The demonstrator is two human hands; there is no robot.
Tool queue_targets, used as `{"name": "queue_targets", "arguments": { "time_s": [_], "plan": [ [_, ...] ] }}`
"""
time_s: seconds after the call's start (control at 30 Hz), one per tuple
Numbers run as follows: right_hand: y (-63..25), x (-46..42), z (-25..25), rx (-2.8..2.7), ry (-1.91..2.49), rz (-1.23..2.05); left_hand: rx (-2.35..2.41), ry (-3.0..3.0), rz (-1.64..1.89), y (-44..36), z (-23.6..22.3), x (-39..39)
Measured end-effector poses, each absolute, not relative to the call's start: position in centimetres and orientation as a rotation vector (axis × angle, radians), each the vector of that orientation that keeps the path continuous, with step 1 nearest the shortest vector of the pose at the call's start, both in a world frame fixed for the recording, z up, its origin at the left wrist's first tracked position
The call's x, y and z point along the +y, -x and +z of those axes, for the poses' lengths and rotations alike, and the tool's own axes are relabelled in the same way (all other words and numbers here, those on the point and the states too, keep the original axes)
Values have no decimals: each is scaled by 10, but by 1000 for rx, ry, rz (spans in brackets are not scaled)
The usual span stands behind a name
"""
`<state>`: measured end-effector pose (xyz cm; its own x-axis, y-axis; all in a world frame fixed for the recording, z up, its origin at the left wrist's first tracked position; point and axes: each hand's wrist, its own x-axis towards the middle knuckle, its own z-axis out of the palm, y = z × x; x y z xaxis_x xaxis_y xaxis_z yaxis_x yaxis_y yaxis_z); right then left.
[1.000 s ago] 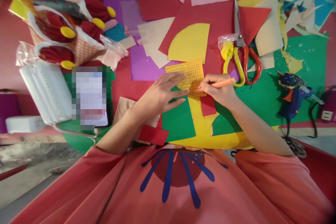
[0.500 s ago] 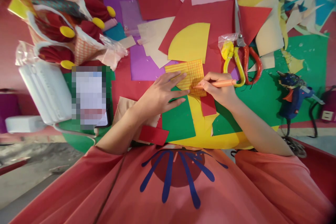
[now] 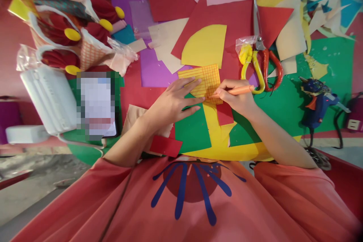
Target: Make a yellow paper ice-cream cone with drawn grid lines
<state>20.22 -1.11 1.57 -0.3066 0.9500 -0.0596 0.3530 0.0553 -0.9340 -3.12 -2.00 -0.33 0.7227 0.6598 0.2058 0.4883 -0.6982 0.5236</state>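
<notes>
My left hand [image 3: 181,100] lies flat with its fingers spread over the left part of a yellow piece of paper [image 3: 208,77]. Orange lines cover that paper, crossing into a grid on its right side. In my right hand [image 3: 234,92] an orange marker [image 3: 241,90] is gripped like a pen, its tip at the lower right of the gridded paper. Just above lies a yellow quarter-circle of paper [image 3: 205,45] on a dark red sheet [image 3: 218,15]. Scissors [image 3: 258,41] with one yellow and one red handle rest beyond my right hand.
A blue glue gun [image 3: 316,109] sits at the right on a green sheet [image 3: 337,64]. At the left are a phone [image 3: 98,102], a white device [image 3: 48,100] and several cone-shaped crafts with yellow ovals [image 3: 72,34]. Paper scraps [image 3: 314,64] lie at the upper right.
The marker in my right hand has shifted very slightly along the lower right of the gridded paper. My left hand stays where it was.
</notes>
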Motion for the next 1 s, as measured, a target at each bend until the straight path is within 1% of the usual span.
{"name": "queue_targets", "arguments": {
  "time_s": [0.17, 0.37, 0.63, 0.73, 0.93, 1.0],
  "plan": [
    [-202, -11, 15, -1739, 1279, 1272, 883, -2484, 524, 31, -3, -20],
    [-204, -8, 20, -1634, 1248, 1388, 894, -2473, 510, 32, -2, -20],
    [-207, -9, 10, -1433, 1149, 1367, 861, -2496, 471, 31, 3, -19],
    [-207, -11, 8, -1452, 1142, 1302, 828, -2527, 461, 30, 5, -19],
    [-206, -14, 14, -1546, 1247, 1044, 670, -2573, 454, 29, 8, -21],
    [-205, -14, 15, -1564, 1248, 1030, 613, -2579, 449, 29, 10, -22]
  ]
}}
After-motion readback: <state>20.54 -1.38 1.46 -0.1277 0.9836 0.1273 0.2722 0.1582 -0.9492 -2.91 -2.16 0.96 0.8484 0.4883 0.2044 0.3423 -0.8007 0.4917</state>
